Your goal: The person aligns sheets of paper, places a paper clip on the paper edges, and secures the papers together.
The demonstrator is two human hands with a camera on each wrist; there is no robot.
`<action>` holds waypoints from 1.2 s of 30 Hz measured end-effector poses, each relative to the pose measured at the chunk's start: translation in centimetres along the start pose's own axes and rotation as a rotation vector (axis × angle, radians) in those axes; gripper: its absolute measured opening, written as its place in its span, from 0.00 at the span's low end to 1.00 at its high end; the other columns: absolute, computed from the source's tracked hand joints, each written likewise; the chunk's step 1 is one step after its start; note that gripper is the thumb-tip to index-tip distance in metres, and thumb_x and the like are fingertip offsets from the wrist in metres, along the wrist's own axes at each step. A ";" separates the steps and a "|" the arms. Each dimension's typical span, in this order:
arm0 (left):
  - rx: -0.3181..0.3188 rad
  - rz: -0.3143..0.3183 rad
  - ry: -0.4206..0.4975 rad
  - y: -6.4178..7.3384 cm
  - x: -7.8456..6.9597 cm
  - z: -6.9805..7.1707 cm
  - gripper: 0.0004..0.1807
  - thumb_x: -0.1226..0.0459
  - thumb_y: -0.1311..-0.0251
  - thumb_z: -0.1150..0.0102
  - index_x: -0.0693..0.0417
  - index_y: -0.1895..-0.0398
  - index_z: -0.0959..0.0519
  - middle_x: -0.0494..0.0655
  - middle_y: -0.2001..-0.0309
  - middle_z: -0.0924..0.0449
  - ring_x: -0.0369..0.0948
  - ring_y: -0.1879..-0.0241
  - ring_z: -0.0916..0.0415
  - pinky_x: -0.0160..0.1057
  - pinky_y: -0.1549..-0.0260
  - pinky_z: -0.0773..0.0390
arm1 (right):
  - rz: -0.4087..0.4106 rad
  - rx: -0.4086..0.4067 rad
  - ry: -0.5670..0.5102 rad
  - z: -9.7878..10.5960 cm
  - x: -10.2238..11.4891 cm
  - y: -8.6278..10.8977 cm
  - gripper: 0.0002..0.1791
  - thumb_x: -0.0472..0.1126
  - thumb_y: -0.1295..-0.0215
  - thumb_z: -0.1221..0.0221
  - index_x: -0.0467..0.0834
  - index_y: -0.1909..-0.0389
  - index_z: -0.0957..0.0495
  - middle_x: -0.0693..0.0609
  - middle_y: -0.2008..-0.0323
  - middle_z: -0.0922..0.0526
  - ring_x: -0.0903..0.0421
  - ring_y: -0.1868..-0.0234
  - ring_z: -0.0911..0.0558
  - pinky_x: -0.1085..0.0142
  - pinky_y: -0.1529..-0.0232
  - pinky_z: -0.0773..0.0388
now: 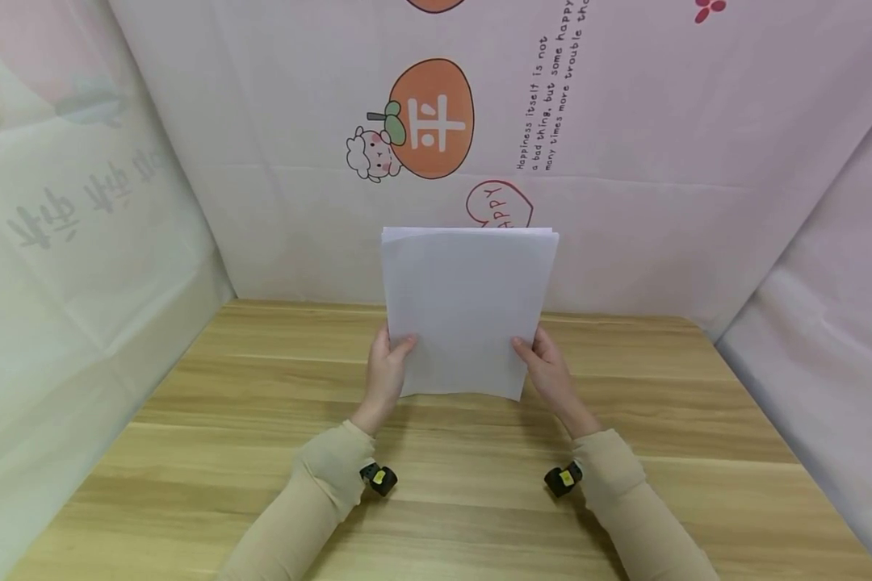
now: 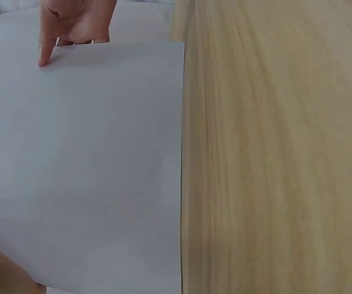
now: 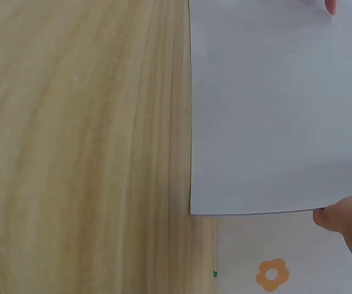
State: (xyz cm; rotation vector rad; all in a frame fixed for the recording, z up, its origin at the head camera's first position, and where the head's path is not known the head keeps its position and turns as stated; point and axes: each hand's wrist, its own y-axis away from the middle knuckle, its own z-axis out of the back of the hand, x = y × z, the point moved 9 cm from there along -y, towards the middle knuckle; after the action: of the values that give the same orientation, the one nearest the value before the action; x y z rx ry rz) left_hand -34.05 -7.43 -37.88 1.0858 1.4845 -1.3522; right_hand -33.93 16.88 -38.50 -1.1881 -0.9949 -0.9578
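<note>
A small stack of white paper sheets (image 1: 468, 298) is held upright over the table, tilted a little, its top edges slightly uneven. My left hand (image 1: 387, 367) grips the left edge, thumb on the near face and the other fingers behind, mostly hidden. On the opposite edge my right hand (image 1: 549, 371) pinches the sheets the same way. In the left wrist view the right hand (image 2: 78, 19) shows across the paper (image 2: 96, 141). The right wrist view has the right thumb (image 3: 347, 220) at the edge of the paper (image 3: 280, 110).
A wood-grain table (image 1: 465, 492) spreads beneath both arms. Behind it hangs a pale printed cloth (image 1: 298, 105) with an orange fruit drawing and lettering. More cloth (image 1: 65, 266) encloses the left side, and another sheet (image 1: 836, 323) the right.
</note>
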 end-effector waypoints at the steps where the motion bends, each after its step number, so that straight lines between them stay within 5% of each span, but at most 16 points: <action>1: 0.002 0.000 -0.005 0.0 0.0 0.0 0.24 0.70 0.36 0.50 0.66 0.36 0.38 0.61 0.38 0.32 0.53 0.35 0.38 0.51 0.34 0.43 | 0.001 0.002 -0.006 0.0 0.0 0.0 0.24 0.37 0.27 0.55 0.35 0.33 0.42 0.38 0.36 0.34 0.68 0.46 0.27 0.76 0.46 0.32; 20: 0.066 0.053 -0.020 -0.2 1.1 0.2 0.33 0.76 0.39 0.53 0.62 0.30 0.46 0.59 0.31 0.42 0.52 0.30 0.47 0.51 0.31 0.49 | 0.002 0.106 0.081 -0.2 -0.7 0.1 0.25 0.38 0.29 0.49 0.35 0.34 0.40 0.34 0.40 0.31 0.66 0.51 0.23 0.70 0.52 0.25; 36: 0.111 0.106 -0.148 0.0 2.8 0.9 0.26 0.74 0.37 0.55 0.63 0.34 0.39 0.61 0.35 0.35 0.55 0.35 0.37 0.55 0.37 0.38 | -0.022 0.148 0.188 0.4 -2.3 0.0 0.25 0.34 0.31 0.49 0.33 0.35 0.38 0.32 0.42 0.27 0.43 0.45 0.24 0.70 0.53 0.25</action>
State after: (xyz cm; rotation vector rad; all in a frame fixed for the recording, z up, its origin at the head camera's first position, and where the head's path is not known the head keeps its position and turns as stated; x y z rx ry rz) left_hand -34.80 -8.15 -40.65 1.0931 1.2407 -1.4217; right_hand -34.68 17.38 -40.69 -0.9478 -0.9128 -0.9769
